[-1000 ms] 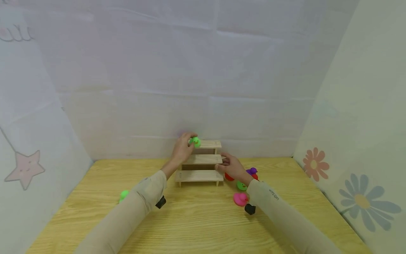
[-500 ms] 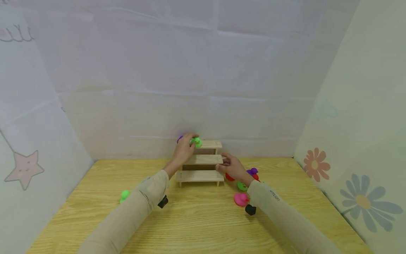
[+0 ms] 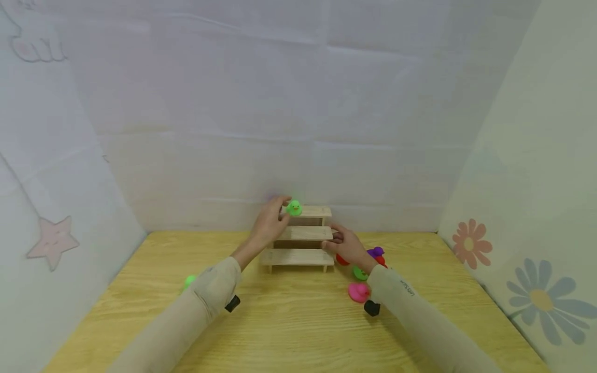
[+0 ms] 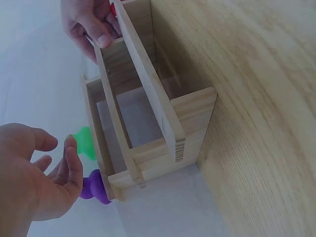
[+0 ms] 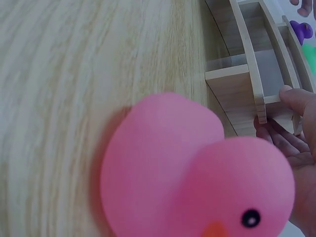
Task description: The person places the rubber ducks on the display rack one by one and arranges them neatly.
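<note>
A small three-tier wooden shelf (image 3: pixel 303 256) stands at the back of the table. On its top board sits a green rubber duck (image 3: pixel 295 208); beside it, in the left wrist view, is a purple duck (image 4: pixel 96 187), which my left hand hides in the head view. My left hand (image 3: pixel 270 221) is just left of the green duck, thumb and fingers spread apart with nothing between them. With my right hand (image 3: pixel 350 246) I grip the shelf's right end, the thumb (image 5: pixel 296 100) on the middle board and the fingers below it.
Right of the shelf lie a pink duck (image 3: pixel 358 292), another green duck (image 3: pixel 360 273), a purple duck (image 3: pixel 375 252) and red ones (image 3: pixel 342 260), partly behind my right hand. A green duck (image 3: pixel 189 281) is by my left sleeve. A white cloth wall (image 3: pixel 373 171) rises behind.
My left hand has let go of the green duck, which now stands on the top board, and has drawn slightly left of it. The right hand keeps its grip on the shelf.
</note>
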{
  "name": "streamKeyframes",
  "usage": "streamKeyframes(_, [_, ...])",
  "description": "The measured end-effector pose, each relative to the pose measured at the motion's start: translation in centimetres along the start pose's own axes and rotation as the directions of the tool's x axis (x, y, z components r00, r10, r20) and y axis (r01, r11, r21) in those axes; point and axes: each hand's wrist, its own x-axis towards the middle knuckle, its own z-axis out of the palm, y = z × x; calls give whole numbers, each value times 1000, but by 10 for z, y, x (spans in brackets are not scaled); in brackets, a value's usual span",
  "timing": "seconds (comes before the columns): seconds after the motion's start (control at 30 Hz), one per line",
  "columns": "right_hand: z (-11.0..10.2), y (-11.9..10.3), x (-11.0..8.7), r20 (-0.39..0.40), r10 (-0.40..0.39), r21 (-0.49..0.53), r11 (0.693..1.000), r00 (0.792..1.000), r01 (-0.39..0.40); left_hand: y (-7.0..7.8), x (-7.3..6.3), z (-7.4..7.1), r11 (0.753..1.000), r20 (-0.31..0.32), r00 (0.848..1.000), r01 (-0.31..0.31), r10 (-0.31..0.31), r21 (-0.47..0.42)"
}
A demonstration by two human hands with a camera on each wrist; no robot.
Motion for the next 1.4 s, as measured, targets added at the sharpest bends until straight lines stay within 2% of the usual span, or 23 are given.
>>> streamKeyframes(0.13, [-4,-1,3,3,-15,-4,1000,1000,15,5,-10,-9,998,57,996,-64,63,21])
streamKeyframes(0.3, [-10,3,5,-17,-29,-27,999,999,29,14,-28,-19,986,134,980,-158,150,51])
streamKeyframes(0.4, [-12,7,6,-14,-29,-20,999,999,28,18,-42,-25,979,162,969,-197,187,44])
streamKeyframes(0.53, [-12,8,6,-7,-27,-18,999,1000,27,21,-59,-34,970,165,959,-239,228,50])
streamKeyframes(0.63, [-13,7,5,-15,-14,-31,999,1000,13,23,-72,-41,971,169,964,-222,206,86])
streamKeyframes(0.77, [-16,1,6,-22,-8,-42,999,1000,7,20,-89,-57,976,165,978,-154,128,153])
streamKeyframes(0.93, [-18,-4,11,-10,-20,-45,999,1000,20,6,-108,-83,971,136,989,-89,60,222])
streamKeyframes(1.03, [-18,-5,14,8,-25,-49,998,1000,25,-6,-120,-98,966,139,990,-68,34,249])
streamKeyframes(1.13, [-19,-4,15,12,-26,-39,999,1000,26,-18,-128,-111,962,171,985,-58,13,265])
streamKeyframes(1.3, [-22,-12,10,20,-23,-45,999,1000,24,-33,-137,-130,967,283,959,-65,-8,245])
streamKeyframes(1.4, [-22,-13,7,26,-22,-55,998,999,23,-40,-142,-138,975,310,950,-50,-20,217])
